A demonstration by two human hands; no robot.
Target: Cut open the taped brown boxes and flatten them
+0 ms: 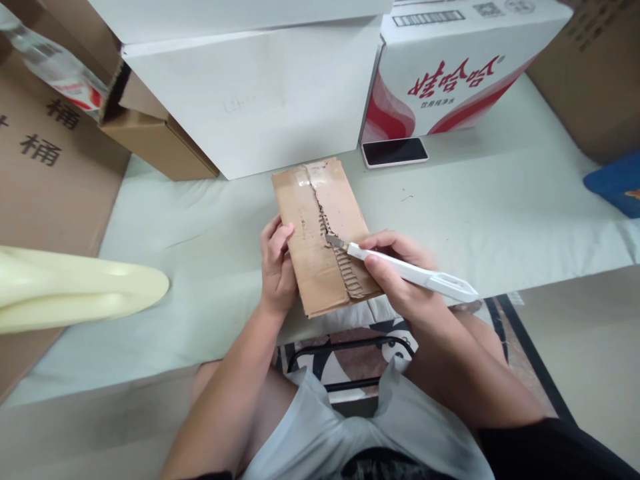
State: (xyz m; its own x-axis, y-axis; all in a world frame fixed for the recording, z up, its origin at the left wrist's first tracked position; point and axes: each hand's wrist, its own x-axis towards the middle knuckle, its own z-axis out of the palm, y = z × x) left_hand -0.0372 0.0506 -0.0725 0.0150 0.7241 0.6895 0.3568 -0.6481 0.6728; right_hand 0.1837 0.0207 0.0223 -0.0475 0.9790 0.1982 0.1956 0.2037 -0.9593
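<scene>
A small brown cardboard parcel (320, 233) lies at the near edge of a white table (500, 213). Its top seam is ragged and torn, with corrugation showing along the middle. My left hand (277, 267) grips the parcel's left edge, fingers curled over it. My right hand (395, 270) is closed around a white utility knife (410, 272), held like a pen. The knife's blade tip touches the torn seam near the parcel's middle.
A large white box (250, 93) stands right behind the parcel. A red-and-white printed carton (450, 73) and a phone (394, 151) sit at the back right. Brown cartons (50, 173) fill the left, with a cream plastic object (75, 287) in front. A blue item (617, 183) lies at the right edge.
</scene>
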